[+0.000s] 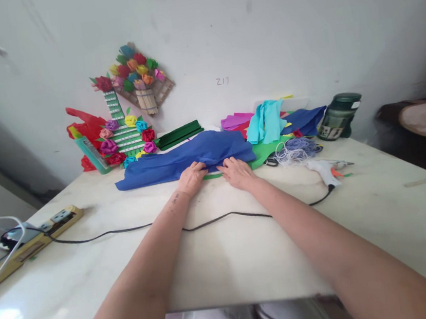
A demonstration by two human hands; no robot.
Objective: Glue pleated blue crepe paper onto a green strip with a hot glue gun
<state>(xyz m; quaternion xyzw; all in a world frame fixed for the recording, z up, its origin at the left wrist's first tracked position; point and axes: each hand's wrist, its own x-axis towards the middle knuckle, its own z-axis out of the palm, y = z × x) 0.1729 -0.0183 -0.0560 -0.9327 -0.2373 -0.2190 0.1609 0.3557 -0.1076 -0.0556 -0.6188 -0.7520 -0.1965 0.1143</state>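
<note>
A long sheet of blue crepe paper (pixel 193 157) lies folded across the far middle of the white table (pixel 225 261). Both my arms reach out to it. My left hand (pixel 192 177) rests on its near edge with the fingers curled, pinching the paper. My right hand (pixel 236 171) sits just to the right, fingers also bent onto the same edge. A green sheet (pixel 266 153) shows under the blue paper to the right of my hands.
A glue gun (pixel 325 170) lies at right, its black cord (pixel 128 231) running across the table to a power strip (pixel 32 238) at left. White string (pixel 293 150), coloured paper sheets (pixel 266 119), a dark jar (pixel 337 115) and paper-flower crafts (pixel 128 133) line the wall.
</note>
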